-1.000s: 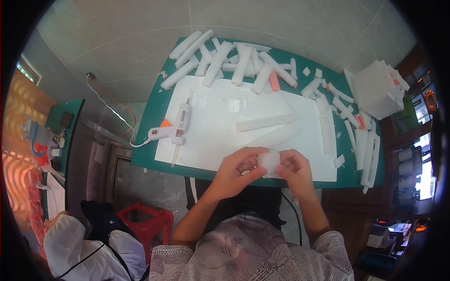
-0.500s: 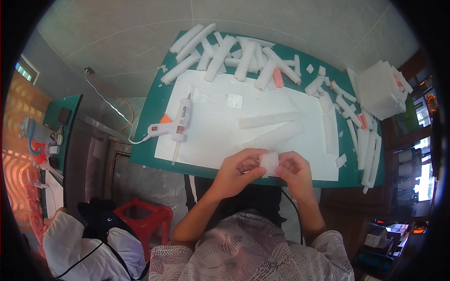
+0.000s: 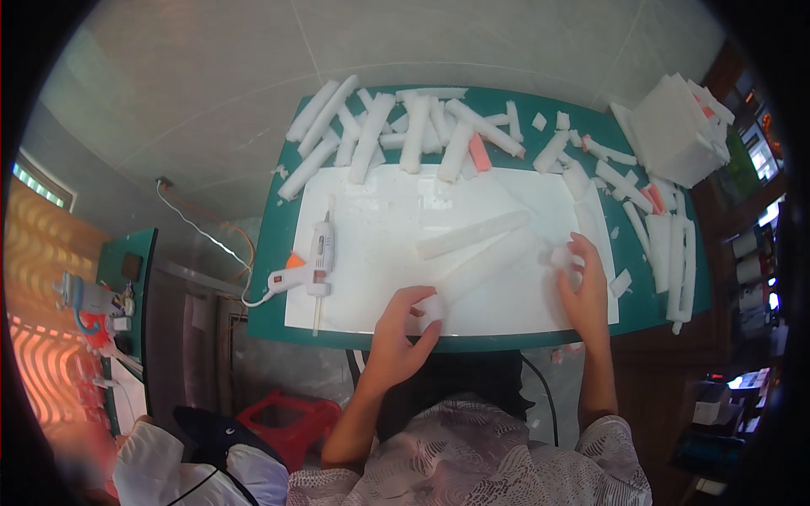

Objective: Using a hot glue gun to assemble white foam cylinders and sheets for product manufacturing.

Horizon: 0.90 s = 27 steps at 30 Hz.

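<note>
Both hands have parted since earlier; left hand (image 3: 402,325) is pinching the near end of a long foam strip (image 3: 485,268) on the white board (image 3: 371,253); right hand (image 3: 582,287) is gripping its far right end; glue gun (image 3: 314,261) is lying left.

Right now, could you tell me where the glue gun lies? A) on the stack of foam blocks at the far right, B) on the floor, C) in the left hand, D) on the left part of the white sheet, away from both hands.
D: the glue gun lies on the left part of the white sheet, apart from the left hand and right hand.
</note>
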Available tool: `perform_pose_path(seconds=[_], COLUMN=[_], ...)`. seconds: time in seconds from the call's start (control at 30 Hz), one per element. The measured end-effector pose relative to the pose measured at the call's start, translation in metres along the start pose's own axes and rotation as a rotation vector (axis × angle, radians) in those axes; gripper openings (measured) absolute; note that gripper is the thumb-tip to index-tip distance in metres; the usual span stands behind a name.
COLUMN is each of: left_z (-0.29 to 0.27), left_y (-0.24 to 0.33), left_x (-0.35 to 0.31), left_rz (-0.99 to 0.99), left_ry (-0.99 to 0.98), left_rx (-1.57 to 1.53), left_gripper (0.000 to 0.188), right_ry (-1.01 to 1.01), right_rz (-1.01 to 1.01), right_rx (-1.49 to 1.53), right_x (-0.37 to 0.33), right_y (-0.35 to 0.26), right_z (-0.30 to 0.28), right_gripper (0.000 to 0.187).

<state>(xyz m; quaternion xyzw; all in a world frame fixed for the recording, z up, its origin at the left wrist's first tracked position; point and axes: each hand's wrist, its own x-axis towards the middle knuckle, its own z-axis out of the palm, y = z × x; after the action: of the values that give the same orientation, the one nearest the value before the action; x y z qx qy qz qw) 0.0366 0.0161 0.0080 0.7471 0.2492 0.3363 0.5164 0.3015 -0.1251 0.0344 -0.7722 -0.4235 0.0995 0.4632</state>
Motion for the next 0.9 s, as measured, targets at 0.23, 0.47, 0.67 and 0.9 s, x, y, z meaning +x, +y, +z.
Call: perform_pose_path(seconds=[0.23, 0.47, 0.67, 0.9], left_z=[-0.004, -0.021, -0.022, -0.03], left_y=[-0.008, -0.02, -0.022, -0.019], left_x=[0.009, 0.028, 0.021, 0.01], left_rz=[0.082, 0.016, -0.1, -0.11], left_ry=[0.12, 0.171, 0.151, 0.106], left_rx=[0.212, 0.329, 0.006, 0.113], left_gripper=[0.042, 0.039, 0.045, 0.044], right_ry=[-0.065, -0.354, -0.366, -0.204], right_rz=[-0.319, -0.456, -0.215, -0.466], right_rx=[-0.32, -0.283, -0.335, -0.37], right_x=[0.015, 0.06, 0.062, 0.047], right_y=[0.0, 0.0, -0.015, -0.02], right_z=[0.003, 0.027, 0.026, 0.036], right_gripper=[0.053, 0.052, 0.038, 0.027])
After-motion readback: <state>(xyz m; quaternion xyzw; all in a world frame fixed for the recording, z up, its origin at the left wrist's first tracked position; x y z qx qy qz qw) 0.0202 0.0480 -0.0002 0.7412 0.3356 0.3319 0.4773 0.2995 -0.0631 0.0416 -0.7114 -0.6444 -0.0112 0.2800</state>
